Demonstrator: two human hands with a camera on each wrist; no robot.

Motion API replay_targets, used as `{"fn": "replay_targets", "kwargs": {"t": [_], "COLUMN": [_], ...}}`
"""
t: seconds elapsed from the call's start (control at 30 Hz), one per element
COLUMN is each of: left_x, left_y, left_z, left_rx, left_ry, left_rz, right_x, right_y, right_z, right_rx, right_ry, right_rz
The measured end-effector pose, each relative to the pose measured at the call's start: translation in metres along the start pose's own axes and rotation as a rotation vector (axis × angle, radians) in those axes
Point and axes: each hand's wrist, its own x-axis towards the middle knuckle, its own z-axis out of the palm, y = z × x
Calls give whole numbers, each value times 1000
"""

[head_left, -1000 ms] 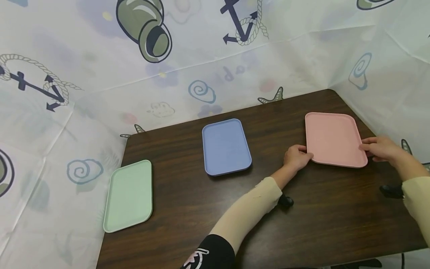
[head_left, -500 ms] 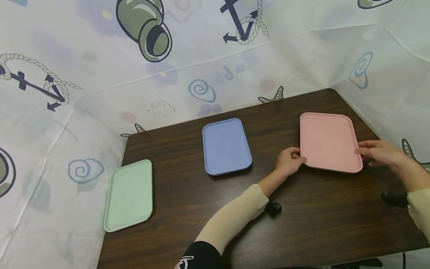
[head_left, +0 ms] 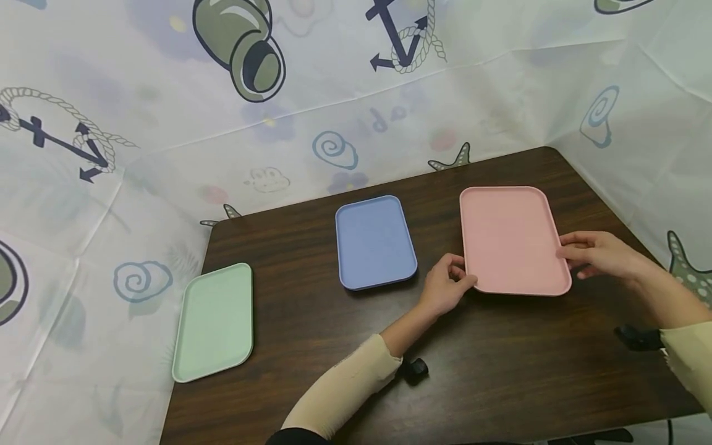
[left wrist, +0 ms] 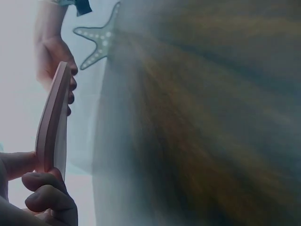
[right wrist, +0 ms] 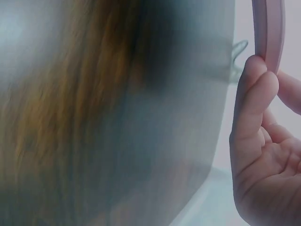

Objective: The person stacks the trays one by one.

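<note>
Both hands pinch the pink tray (head_left: 510, 238), left hand (head_left: 445, 289) and right hand (head_left: 595, 253) at opposite edges, right of the blue tray (head_left: 374, 241).

No words, numbers, labels or brand marks can be read anywhere; the curtain (head_left: 356, 93) carries only pictures: anchors, spirals, starfish and faint, illegible shapes.

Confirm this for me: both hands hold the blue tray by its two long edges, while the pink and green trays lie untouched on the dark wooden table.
Not quite. The left hand and right hand hold the pink tray, not the blue one. The head view shows it. The blue tray and the green tray lie untouched on the dark wooden table.
</note>
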Motion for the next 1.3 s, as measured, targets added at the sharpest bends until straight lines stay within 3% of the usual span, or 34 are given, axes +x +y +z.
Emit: {"fn": "replay_targets", "kwargs": {"t": [0.2, 0.4, 0.63, 0.83, 1.3], "left_x": [-35, -73, -118, -150, -188], "left_y": [-7, -14, -25, -36, -56], "left_z": [-36, -75, -114, -139, -173], "left_rx": [-171, -313, -279, -236, -144], "left_ry": [-31, -78, -26, 27, 92], "left_rz": [15, -23, -73, -110, -182], "right_x": [-2, -2, -4, -3, 2], "right_y": [-30, -52, -77, -88, -95], "right_z": [25, 60, 106, 142, 203], "right_rx": [49, 121, 200, 259, 318], "right_ry": [-65, -161, -210, -243, -319], "right_rz": [-50, -112, -169, -211, -225]}}
